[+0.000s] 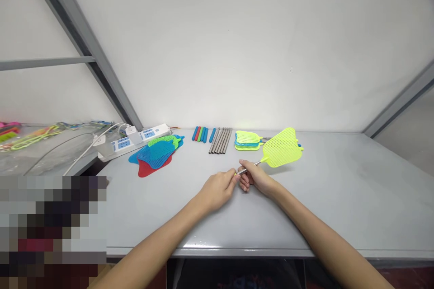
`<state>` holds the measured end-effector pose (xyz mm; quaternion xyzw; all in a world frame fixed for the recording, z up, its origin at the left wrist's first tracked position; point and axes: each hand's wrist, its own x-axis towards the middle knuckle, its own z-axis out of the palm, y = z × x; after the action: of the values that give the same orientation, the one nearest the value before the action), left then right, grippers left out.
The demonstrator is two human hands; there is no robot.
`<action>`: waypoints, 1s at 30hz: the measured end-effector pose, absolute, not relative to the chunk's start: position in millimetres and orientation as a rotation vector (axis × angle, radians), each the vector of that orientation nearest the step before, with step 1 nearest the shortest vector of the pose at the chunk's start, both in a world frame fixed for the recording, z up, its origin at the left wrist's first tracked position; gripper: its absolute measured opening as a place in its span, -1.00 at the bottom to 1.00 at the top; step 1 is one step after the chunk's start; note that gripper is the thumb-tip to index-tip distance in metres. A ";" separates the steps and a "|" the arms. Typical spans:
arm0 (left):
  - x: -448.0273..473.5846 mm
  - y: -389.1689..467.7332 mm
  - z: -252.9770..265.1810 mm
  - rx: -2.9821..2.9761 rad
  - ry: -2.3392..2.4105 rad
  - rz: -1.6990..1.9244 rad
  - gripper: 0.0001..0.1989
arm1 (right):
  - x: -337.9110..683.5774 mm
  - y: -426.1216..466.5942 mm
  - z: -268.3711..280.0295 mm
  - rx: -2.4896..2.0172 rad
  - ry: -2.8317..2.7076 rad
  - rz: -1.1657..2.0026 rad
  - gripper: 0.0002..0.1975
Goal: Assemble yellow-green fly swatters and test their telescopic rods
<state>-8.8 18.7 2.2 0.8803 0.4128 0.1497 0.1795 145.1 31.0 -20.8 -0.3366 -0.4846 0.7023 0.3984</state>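
Note:
A fly swatter with a yellow-green mesh head (284, 148) and a metal rod is held between my hands above the grey table. My left hand (219, 188) is closed around the handle end, which is mostly hidden in its fingers. Nearer the head, my right hand (258, 179) has the rod between thumb and curled fingers. Behind the held head lie more swatters, with a yellow-green mesh head (247, 137) over blue. Several metal rods (220, 141) rest side by side at the back, next to short handle tubes (204, 134) in blue, red and green.
Loose blue, green and red swatter heads (159, 153) overlap at the left. Behind them sits a white power strip (135, 141) with plugs and a cable. Plastic bags (44, 149) lie on the far-left surface. The grey table (356, 198) meets a white wall at its back.

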 end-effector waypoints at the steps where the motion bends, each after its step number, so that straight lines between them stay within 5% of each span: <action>1: -8.0 18.5 2.0 2.465 1.159 0.443 -0.66 | 145.0 31.9 -20.5 -0.874 -1.239 1.734 -0.49; 13: 2.8 11.3 -0.1 2.004 0.962 0.669 -0.62 | 145.6 35.0 -11.0 -0.778 -1.022 1.557 -0.38; 18: 8.5 8.6 -10.8 1.751 0.913 0.585 -0.62 | 154.6 35.6 -1.7 -0.646 -0.723 1.420 -0.51; 30: 14.3 3.2 -19.2 1.395 0.886 0.488 -0.65 | 155.5 46.3 -22.9 -1.085 -0.781 1.151 -0.54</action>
<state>14.3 3.2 -19.2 0.6143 0.3903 0.2148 0.6513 155.5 46.3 -22.9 -0.4747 -0.3417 0.5037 0.6357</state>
